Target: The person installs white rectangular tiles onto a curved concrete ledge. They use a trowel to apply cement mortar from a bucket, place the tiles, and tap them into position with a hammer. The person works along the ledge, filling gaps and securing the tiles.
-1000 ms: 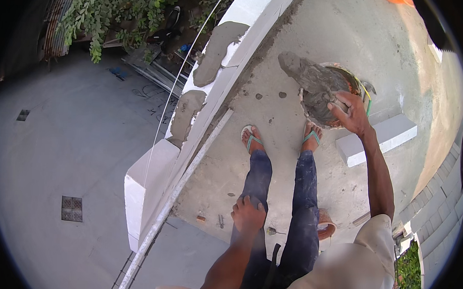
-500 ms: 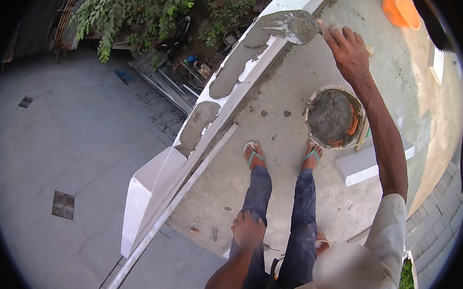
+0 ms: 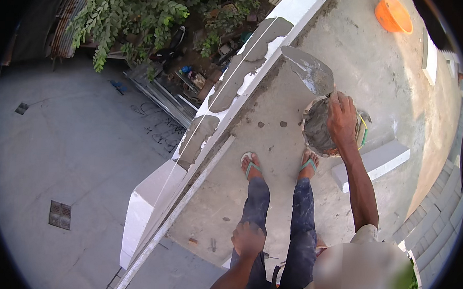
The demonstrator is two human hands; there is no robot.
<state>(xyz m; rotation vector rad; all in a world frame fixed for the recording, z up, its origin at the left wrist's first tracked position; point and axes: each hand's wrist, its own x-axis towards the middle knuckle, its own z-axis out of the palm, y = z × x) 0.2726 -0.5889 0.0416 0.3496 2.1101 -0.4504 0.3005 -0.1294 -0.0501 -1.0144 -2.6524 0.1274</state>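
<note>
My right hand [image 3: 342, 118] grips a trowel [image 3: 311, 70] by its handle, above the bucket of mortar [image 3: 320, 129]. The grey blade points up and left, in the space between wall and bucket, with wet residue on it. My left hand [image 3: 248, 239] lies on my left thigh, its fingers spread over the trouser leg and holding nothing. Patches of grey mortar [image 3: 227, 95] cover stretches of the top of the low white block wall [image 3: 252, 79]. A thin string runs along that top. One white block [image 3: 160, 180] sits at the wall's near end.
A loose white block [image 3: 372, 163] lies on the concrete floor right of my feet. An orange basin [image 3: 393, 14] stands at the far right. Beyond the wall is a lower paved yard [image 3: 86, 153], with metal bars and leafy branches [image 3: 139, 16] farther off.
My right hand has brought the trowel from the wall top back toward the bucket. The mortar at the far end of the bed now shows uncovered. My left hand stays on my thigh.
</note>
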